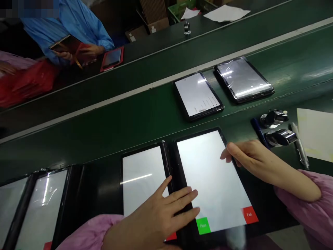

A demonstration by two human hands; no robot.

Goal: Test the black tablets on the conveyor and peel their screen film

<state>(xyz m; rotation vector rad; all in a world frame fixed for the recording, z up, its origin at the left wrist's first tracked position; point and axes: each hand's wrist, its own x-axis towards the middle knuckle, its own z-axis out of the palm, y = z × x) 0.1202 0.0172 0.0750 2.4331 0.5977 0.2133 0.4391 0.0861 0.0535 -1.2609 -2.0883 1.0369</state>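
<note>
1. The left hand is being held open, grasping nothing, its fingers being spread across the edge of the Pass/Fail tablet.
2. The right hand is being held open and empty beside that tablet's screen.
3. A second lit tablet is being kept alongside on the green counter.
4. A farther tablet and a pen are being left beyond the hands.

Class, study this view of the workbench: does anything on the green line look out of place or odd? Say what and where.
Yes: the right-hand tablet on the conveyor belt looks wrapped in creased, glare-streaked plastic film, unlike the smoother screen of the neighbouring tablet to its left.
</note>
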